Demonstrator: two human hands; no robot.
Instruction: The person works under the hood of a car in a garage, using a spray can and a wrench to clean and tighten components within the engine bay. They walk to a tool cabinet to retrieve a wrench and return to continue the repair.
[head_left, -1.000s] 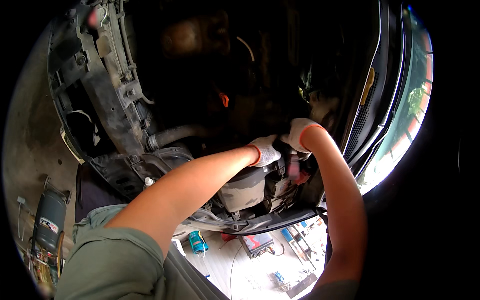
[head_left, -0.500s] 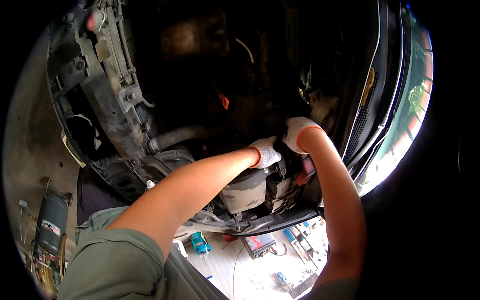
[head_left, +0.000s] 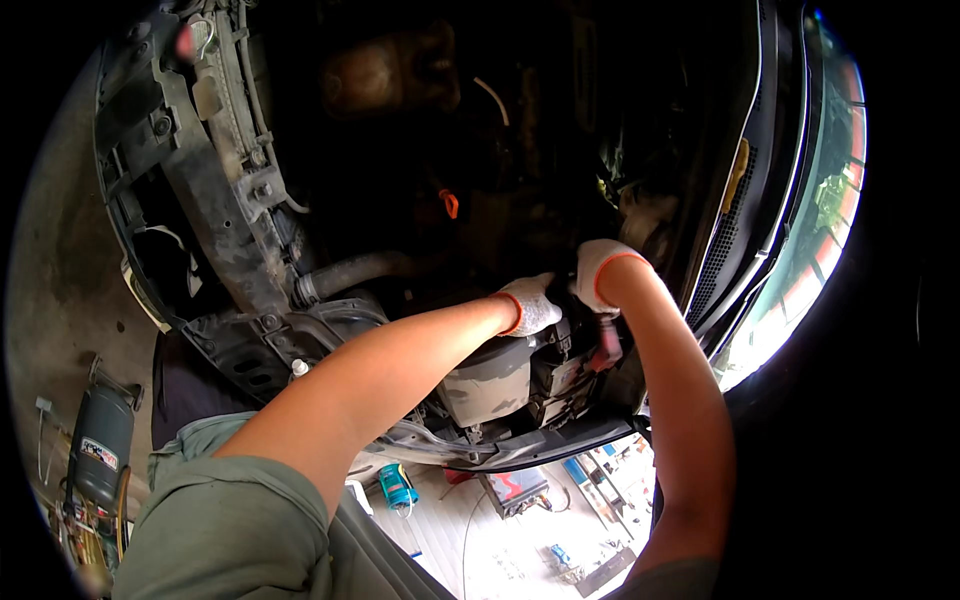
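Grey hose (head_left: 350,272) and frame (head_left: 215,190) flank both gloved hands, left (head_left: 530,303) and right (head_left: 598,268), whose fingers' state I cannot tell; orange cap (head_left: 449,203) above, teal can (head_left: 397,487) below.

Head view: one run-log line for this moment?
left hand: white glove, on dark engine-bay part | right hand: white glove, same spot | grip: unclear | black rubber hose: untouched

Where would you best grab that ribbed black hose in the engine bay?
Probably on the smooth curved run of the black hose, from above. Its left end is clamped into the frame, and the gloved left hand and right hand crowd the dark parts farther right.
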